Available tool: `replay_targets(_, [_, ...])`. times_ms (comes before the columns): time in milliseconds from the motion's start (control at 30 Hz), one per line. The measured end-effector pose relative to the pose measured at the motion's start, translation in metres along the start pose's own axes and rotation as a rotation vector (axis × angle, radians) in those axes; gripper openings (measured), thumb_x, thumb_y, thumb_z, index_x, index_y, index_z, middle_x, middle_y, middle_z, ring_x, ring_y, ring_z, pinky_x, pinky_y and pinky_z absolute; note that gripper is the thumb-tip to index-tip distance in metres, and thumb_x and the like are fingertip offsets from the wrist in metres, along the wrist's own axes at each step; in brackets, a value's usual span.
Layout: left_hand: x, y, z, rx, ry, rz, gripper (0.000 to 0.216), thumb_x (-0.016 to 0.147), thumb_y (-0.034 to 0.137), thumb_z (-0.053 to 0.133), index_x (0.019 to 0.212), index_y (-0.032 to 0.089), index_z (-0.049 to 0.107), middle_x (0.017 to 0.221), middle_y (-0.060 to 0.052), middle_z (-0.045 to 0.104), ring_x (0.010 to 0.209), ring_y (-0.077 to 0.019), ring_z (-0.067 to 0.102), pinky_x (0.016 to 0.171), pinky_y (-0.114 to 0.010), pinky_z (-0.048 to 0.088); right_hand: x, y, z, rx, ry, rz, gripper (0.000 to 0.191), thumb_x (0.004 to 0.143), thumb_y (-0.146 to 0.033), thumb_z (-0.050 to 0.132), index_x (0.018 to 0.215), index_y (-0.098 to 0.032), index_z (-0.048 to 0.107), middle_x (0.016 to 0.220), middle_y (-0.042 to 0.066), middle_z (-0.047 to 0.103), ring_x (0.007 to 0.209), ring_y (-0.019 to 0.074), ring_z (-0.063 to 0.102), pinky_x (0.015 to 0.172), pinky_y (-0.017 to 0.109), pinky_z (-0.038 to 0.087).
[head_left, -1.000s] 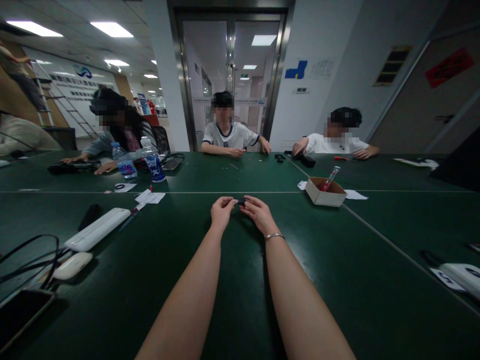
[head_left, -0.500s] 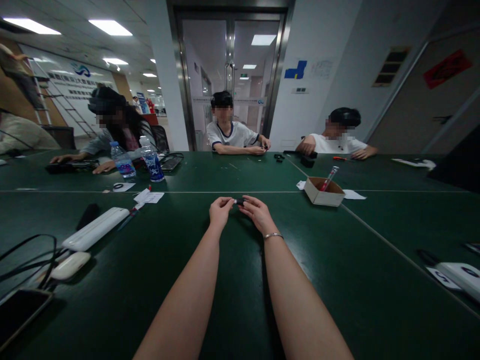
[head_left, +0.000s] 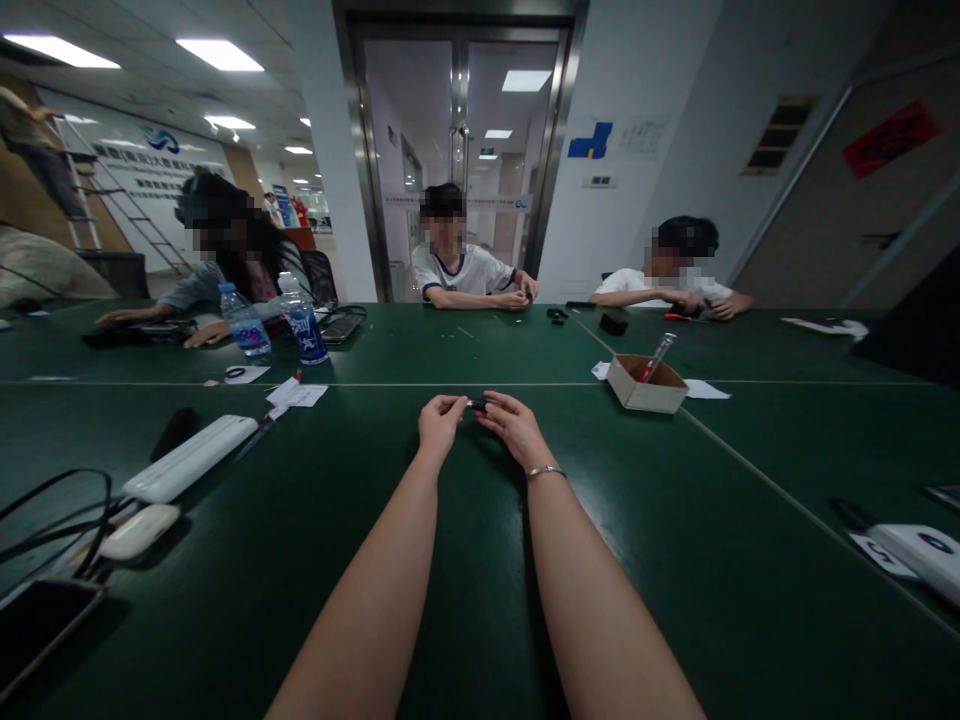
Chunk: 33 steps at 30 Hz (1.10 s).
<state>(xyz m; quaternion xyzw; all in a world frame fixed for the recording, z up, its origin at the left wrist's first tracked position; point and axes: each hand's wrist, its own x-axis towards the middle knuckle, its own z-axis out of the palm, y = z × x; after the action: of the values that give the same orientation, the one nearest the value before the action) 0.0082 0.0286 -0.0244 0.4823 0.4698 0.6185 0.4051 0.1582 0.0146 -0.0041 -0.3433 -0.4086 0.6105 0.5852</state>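
Note:
Both my arms reach out over the dark green table (head_left: 480, 560). Between my hands is a small black piece with a silvery end (head_left: 478, 404), too small to tell its exact kind. The fingertips of my left hand (head_left: 441, 422) pinch it at the silvery left end. Thumb and fingers of my right hand (head_left: 513, 428) close on the black right end, with the other fingers curved beside it. My fingers cover part of the piece.
An open box (head_left: 646, 388) with a red-and-clear tube (head_left: 657, 357) stands right of my hands. Left are two bottles (head_left: 304, 320), papers (head_left: 300, 393), a white power bank (head_left: 191, 458), cables and a phone (head_left: 45, 630). Several people sit across the table, one handling something orange (head_left: 677, 317).
My hands and the small black piece hold almost the same place. Across the table, the person at right has brought a hand over to the orange thing.

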Motion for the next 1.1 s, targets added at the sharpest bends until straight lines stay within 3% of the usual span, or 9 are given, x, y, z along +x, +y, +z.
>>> replay_targets(733, [-0.002, 0.006, 0.003, 0.020, -0.005, -0.032, 0.027, 0.080, 0.039, 0.064, 0.091, 0.014, 0.064, 0.066, -0.002, 0.061, 0.060, -0.0121, 0.055, 0.055, -0.021, 0.039, 0.001, 0.001, 0.000, 0.013, -0.011, 0.031, 0.023, 0.075, -0.008, 0.073, 0.096, -0.015, 0.070, 0.087, 0.008, 0.072, 0.078, 0.0200, 0.071, 0.071, 0.027, 0.059])
replay_targets(1100, [-0.004, 0.010, 0.003, -0.008, -0.036, -0.004, 0.024, 0.078, 0.039, 0.064, 0.075, 0.016, 0.058, 0.062, 0.000, 0.056, 0.058, -0.0106, 0.052, 0.053, -0.020, 0.039, 0.001, -0.001, 0.001, 0.010, 0.024, 0.070, 0.017, 0.076, -0.011, 0.074, 0.092, -0.014, 0.070, 0.080, 0.008, 0.071, 0.068, 0.0177, 0.070, 0.067, 0.026, 0.058])
